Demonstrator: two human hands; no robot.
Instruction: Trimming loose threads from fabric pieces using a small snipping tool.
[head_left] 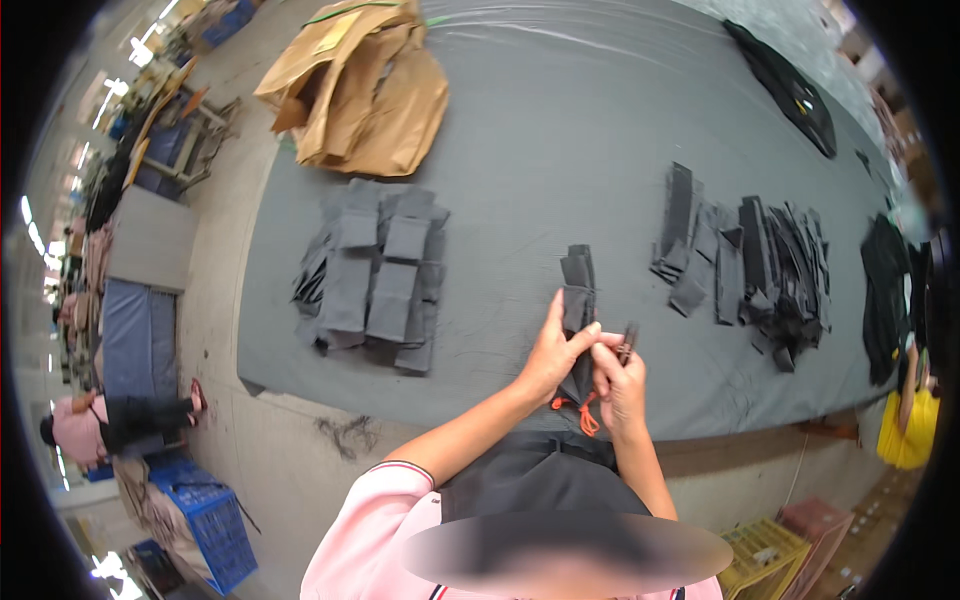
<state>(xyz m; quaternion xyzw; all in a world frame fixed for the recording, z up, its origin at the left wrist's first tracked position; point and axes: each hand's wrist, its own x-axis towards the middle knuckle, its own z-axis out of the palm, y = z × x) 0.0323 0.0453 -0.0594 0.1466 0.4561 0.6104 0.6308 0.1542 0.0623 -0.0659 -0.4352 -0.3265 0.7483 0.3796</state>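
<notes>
Near the table's front edge, my left hand is closed on a dark grey fabric strip, its thumb lying across the cloth. The strip's far end points away from me. My right hand is close beside it, fingers curled around small dark thread snips, their tips blurred and pointing up. An orange cord hangs below the hands at the table edge. What it is tied to is hidden.
Stacked dark fabric pieces lie to the left, with a brown paper bag behind them. More loose strips are piled to the right. Dark garments lie at the far right, near a person in yellow. Another person is at left.
</notes>
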